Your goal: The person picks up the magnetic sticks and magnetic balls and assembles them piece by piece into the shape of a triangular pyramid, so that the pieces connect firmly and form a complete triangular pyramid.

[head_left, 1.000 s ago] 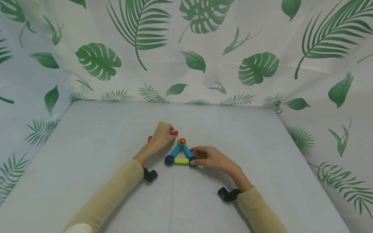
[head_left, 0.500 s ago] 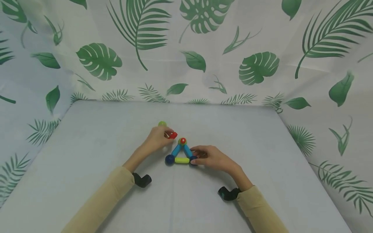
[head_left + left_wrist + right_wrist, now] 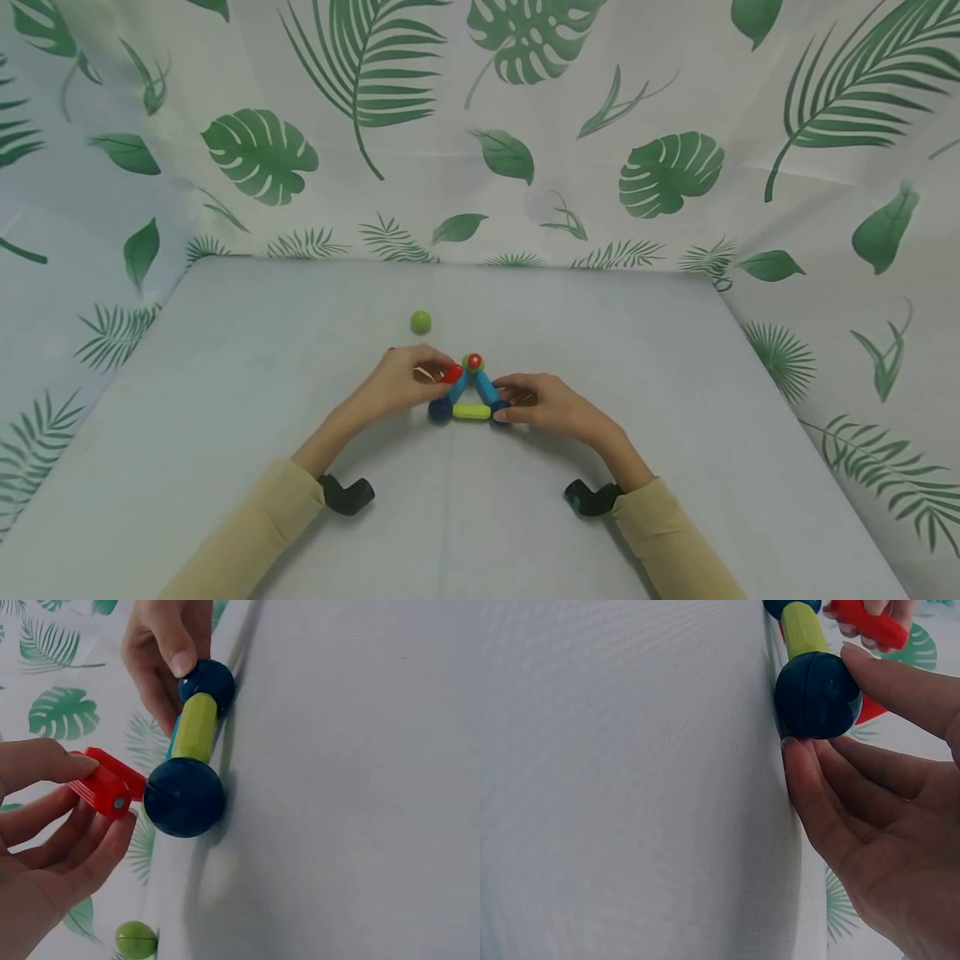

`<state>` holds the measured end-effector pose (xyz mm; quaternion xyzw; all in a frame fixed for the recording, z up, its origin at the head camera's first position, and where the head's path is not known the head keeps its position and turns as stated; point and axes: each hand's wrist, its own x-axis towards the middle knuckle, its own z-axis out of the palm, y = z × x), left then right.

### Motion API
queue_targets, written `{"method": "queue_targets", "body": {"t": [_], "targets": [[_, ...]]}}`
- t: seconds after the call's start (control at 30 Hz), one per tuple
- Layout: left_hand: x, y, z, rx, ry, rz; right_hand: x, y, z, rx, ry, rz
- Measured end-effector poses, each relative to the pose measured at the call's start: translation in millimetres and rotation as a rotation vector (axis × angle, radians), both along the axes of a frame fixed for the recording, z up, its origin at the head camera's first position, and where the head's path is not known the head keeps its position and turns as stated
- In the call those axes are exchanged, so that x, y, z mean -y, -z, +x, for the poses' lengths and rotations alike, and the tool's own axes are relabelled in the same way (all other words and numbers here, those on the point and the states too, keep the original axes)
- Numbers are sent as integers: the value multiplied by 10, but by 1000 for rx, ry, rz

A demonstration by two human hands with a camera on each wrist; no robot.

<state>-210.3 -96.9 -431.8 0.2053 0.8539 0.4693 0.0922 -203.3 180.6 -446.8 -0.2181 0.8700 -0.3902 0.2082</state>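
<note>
My left hand (image 3: 401, 379) pinches a red magnetic rod (image 3: 103, 789) between thumb and fingers, its metal-tipped end near the left dark blue ball (image 3: 184, 797). My right hand (image 3: 551, 407) holds the right dark blue ball (image 3: 817, 695) with thumb and fingertips. These balls are corners of a triangle lying on the table, joined by a yellow-green rod (image 3: 471, 412). Two light blue rods (image 3: 486, 387) run from them to the far corner, where a red rod (image 3: 474, 360) points up. The left hand partly covers the triangle's left side.
A loose lime green ball (image 3: 421, 322) lies beyond my left hand on the white-covered table (image 3: 600, 333). A bit of red (image 3: 392, 349) shows behind that hand, mostly hidden. A leaf-printed cloth (image 3: 540, 192) rises at the table's back and sides.
My left hand has drawn nearer and brought the red rod over the triangle's left side, uncovering the lime green ball. The right hand has stayed on the right blue ball.
</note>
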Motion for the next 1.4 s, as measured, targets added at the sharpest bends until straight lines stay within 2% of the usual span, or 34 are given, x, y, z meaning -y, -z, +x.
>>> {"method": "queue_targets", "body": {"t": [0.1,0.3,0.63,1.03,1.4], "targets": [[4,8,44,10,16,22,-3,1,-1,1,-1,-2],[-12,37,100,11,7,29,0,8,-5,3,8,-3],[-22,90,147,36,-43,11,19,7,3,9,18,15],[-29,210,156,-25,-49,21,13,8,11,6,18,18],[-13,246,219,-23,-67,12,21,13,13,-4,14,13]]}}
